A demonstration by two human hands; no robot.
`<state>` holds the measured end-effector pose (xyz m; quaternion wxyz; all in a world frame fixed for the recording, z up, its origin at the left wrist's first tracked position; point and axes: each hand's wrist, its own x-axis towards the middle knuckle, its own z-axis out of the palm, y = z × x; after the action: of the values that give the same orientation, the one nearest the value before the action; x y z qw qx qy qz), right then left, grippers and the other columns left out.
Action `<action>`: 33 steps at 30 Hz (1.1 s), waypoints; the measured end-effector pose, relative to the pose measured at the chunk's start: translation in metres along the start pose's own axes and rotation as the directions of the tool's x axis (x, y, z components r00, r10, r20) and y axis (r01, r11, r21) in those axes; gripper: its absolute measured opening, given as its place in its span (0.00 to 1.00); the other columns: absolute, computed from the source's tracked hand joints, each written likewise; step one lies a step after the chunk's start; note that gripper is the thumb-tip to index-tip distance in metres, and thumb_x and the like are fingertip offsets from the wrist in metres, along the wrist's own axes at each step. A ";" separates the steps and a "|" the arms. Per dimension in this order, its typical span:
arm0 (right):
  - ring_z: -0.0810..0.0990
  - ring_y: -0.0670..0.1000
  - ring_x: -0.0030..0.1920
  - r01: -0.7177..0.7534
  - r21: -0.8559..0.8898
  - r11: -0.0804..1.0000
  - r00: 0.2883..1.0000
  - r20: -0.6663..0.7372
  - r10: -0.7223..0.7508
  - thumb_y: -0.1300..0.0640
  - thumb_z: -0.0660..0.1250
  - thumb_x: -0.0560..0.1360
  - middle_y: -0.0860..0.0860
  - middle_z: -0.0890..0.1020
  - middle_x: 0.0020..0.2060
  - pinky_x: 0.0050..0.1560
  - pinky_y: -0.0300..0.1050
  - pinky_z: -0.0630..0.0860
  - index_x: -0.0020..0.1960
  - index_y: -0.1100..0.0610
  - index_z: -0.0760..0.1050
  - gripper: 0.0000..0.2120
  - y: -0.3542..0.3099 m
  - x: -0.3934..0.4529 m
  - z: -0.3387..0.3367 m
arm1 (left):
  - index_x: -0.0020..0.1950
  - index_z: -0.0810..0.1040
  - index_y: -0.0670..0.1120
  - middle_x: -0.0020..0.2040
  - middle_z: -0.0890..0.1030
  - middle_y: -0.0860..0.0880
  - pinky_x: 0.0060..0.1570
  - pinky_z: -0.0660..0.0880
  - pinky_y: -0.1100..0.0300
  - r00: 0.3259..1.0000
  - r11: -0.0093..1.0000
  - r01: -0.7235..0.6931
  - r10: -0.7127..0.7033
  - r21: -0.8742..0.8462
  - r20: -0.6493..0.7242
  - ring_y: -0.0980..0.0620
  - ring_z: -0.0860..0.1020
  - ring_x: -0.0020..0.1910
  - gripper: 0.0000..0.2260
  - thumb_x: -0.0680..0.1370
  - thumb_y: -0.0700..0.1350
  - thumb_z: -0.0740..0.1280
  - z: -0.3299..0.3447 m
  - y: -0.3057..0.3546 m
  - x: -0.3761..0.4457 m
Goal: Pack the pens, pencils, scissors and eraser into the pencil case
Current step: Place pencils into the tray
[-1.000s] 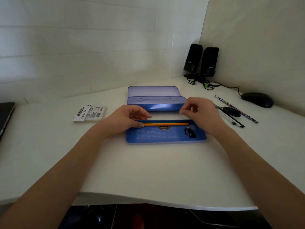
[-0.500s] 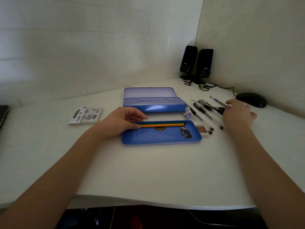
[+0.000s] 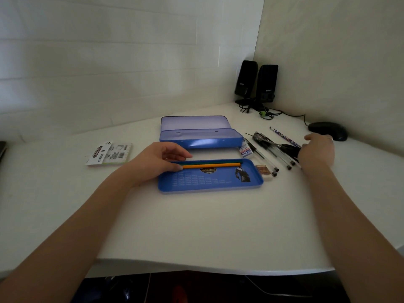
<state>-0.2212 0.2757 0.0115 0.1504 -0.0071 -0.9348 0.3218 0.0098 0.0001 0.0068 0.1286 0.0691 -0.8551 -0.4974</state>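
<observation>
While the left hand (image 3: 160,159) stays on the left ends of the two pencils (image 3: 211,164) in the pencil case tray (image 3: 209,182), fingers lightly curled on them, the right hand (image 3: 317,153) has left the tray and reached right to the pens (image 3: 271,153) and scissors (image 3: 289,148) on the desk (image 3: 196,226); whether its grip has closed on anything I cannot tell. So pencils are packed, pens likely next. Pencils lie left-right along the tray's far wall; pens run diagonally, caps nearer the viewer.
</observation>
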 end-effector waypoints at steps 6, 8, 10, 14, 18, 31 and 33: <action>0.70 0.60 0.64 -0.112 -0.095 0.989 0.991 0.058 0.118 0.60 0.63 0.76 0.61 0.77 0.59 0.61 0.53 0.69 0.60 0.58 0.78 0.13 0.002 0.002 -0.004 | 0.45 0.81 0.50 0.41 0.84 0.63 0.48 0.73 0.74 1.000 1.000 0.005 -0.005 -0.007 -0.001 0.65 0.80 0.45 0.16 0.70 0.29 0.71 0.000 0.000 0.000; 0.69 0.59 0.65 -0.130 -0.081 0.988 0.984 0.110 0.138 0.62 0.63 0.76 0.60 0.76 0.60 0.62 0.53 0.66 0.60 0.55 0.79 0.15 0.001 0.004 -0.006 | 0.45 0.81 0.51 0.41 0.84 0.62 0.48 0.73 0.74 1.000 1.000 0.007 -0.007 -0.009 -0.003 0.66 0.80 0.45 0.16 0.70 0.29 0.71 0.001 0.000 -0.001; 0.68 0.59 0.65 -0.121 -0.107 0.987 0.981 0.140 0.136 0.64 0.63 0.75 0.59 0.75 0.61 0.63 0.54 0.65 0.61 0.54 0.78 0.16 0.001 0.003 -0.006 | 0.45 0.81 0.51 0.41 0.84 0.62 0.48 0.73 0.74 1.000 1.000 0.008 -0.008 -0.010 -0.003 0.66 0.80 0.45 0.16 0.70 0.29 0.70 0.000 0.001 -0.001; 0.71 0.60 0.63 -0.075 -0.184 0.980 0.992 0.086 0.092 0.64 0.64 0.75 0.60 0.76 0.60 0.62 0.54 0.65 0.59 0.56 0.78 0.15 -0.003 -0.001 -0.003 | 0.46 0.81 0.50 0.42 0.84 0.63 0.48 0.73 0.74 1.000 1.000 0.008 -0.008 -0.002 -0.003 0.66 0.80 0.45 0.16 0.70 0.29 0.71 0.000 0.000 -0.001; 0.69 0.62 0.63 -0.006 -0.285 0.959 0.995 0.096 0.035 0.66 0.64 0.74 0.63 0.73 0.60 0.60 0.55 0.68 0.61 0.63 0.73 0.15 -0.010 -0.007 0.002 | 0.46 0.81 0.50 0.45 0.83 0.59 0.47 0.73 0.75 1.000 1.000 0.012 -0.012 -0.014 -0.008 0.65 0.80 0.45 0.15 0.70 0.29 0.70 0.000 0.000 -0.001; 0.76 0.41 0.41 0.484 0.355 0.800 0.713 0.370 -0.595 0.65 0.62 0.77 0.48 0.79 0.44 0.39 0.25 0.70 0.51 0.56 0.79 0.09 -0.047 -0.042 -0.020 | 0.47 0.80 0.48 0.42 0.84 0.61 0.46 0.73 0.74 1.000 0.998 0.027 -0.027 -0.054 0.000 0.65 0.80 0.45 0.16 0.69 0.28 0.71 -0.001 -0.001 0.000; 0.76 0.42 0.43 0.574 0.365 0.733 0.608 0.411 -0.680 0.64 0.63 0.77 0.48 0.79 0.46 0.41 0.22 0.70 0.49 0.55 0.80 0.08 -0.056 -0.051 -0.025 | 0.47 0.80 0.48 0.45 0.83 0.58 0.46 0.74 0.73 0.999 0.996 0.029 -0.030 -0.080 -0.011 0.62 0.81 0.46 0.17 0.68 0.26 0.70 -0.002 -0.001 0.000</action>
<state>-0.1604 0.2407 0.0492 -0.0038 0.4239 -0.8444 0.3276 0.0105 -0.0019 0.0067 0.1289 0.0796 -0.8327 -0.5326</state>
